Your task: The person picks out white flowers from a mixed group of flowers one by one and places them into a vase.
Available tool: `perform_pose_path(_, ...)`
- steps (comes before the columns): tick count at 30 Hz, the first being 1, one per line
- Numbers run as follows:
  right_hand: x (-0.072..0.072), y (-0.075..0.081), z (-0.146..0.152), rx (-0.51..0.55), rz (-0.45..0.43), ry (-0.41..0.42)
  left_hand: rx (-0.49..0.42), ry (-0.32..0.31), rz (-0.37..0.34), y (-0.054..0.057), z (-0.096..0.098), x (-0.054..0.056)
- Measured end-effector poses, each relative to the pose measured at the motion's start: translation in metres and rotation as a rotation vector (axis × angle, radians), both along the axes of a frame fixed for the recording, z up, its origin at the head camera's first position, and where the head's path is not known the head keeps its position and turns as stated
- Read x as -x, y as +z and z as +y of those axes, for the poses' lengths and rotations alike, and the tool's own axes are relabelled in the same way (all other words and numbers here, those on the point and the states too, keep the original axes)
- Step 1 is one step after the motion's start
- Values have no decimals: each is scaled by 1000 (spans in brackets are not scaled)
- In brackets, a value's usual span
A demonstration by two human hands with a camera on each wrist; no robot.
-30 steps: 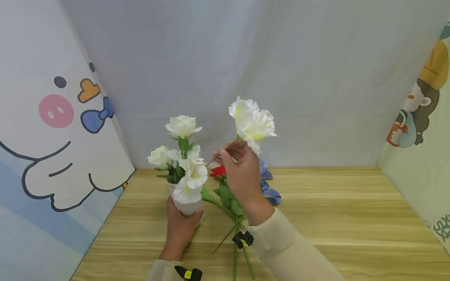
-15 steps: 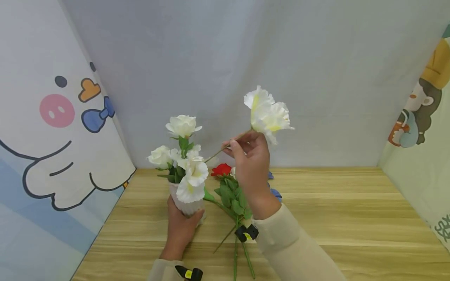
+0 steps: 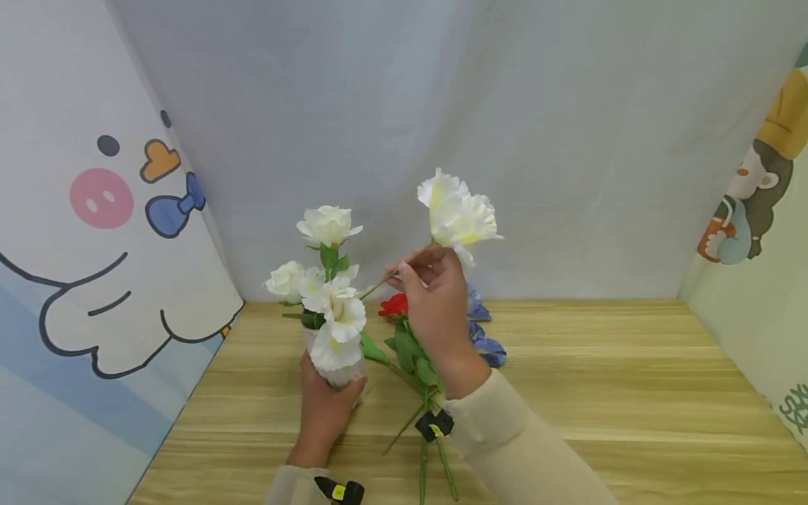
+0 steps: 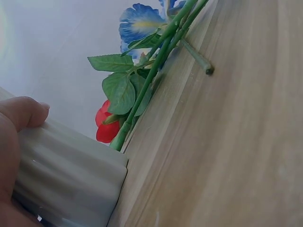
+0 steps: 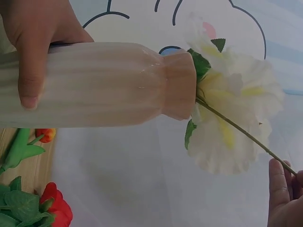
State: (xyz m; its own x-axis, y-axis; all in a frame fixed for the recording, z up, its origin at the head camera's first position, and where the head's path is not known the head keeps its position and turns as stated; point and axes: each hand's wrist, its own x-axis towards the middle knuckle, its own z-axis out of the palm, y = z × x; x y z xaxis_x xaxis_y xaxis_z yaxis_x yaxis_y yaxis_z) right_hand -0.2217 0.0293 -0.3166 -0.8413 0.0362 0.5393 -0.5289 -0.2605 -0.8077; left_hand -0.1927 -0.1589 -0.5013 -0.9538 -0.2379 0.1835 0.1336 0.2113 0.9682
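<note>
My left hand [image 3: 325,407] grips a white ribbed vase [image 5: 109,85] that stands on the table, the thumb along its near side. White roses [image 3: 328,226] and a ruffled white flower [image 3: 337,347] fill the vase mouth. To the right, my right hand [image 3: 438,308] pinches the thin stem [image 5: 236,127] of another ruffled white flower [image 3: 463,217] just under its bloom. That stem slants down to the left; in the right wrist view its lower end reaches the vase mouth. How deep it sits inside is hidden.
On the wooden table [image 3: 600,393], right of the vase, lie a red rose [image 3: 394,306], blue flowers [image 3: 489,351] and crossing green stems [image 4: 151,75]. An orange-red tulip [image 5: 46,135] shows in the right wrist view. A pale curtain [image 3: 568,175] hangs behind.
My right hand moved up and right with the white flower, then came back down and left. The ruffled flower in the vase shifted slightly left. My left hand stayed on the vase.
</note>
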Motion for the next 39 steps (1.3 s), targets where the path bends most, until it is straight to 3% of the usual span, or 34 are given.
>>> perform_pose_path(12,-3,-8,-12,-49,-79,48,19,26,-8,2,1,0)
perform_pose_path(24,-3,-19,-25,-201,-183,38,100,37,32,3,3,0)
perform_pose_path(33,-2,-28,-34,-342,-149,5,124,42,27,2,2,-1)
perform_pose_path(39,-3,-32,-39,-401,-171,-14,88,30,14,3,2,-2)
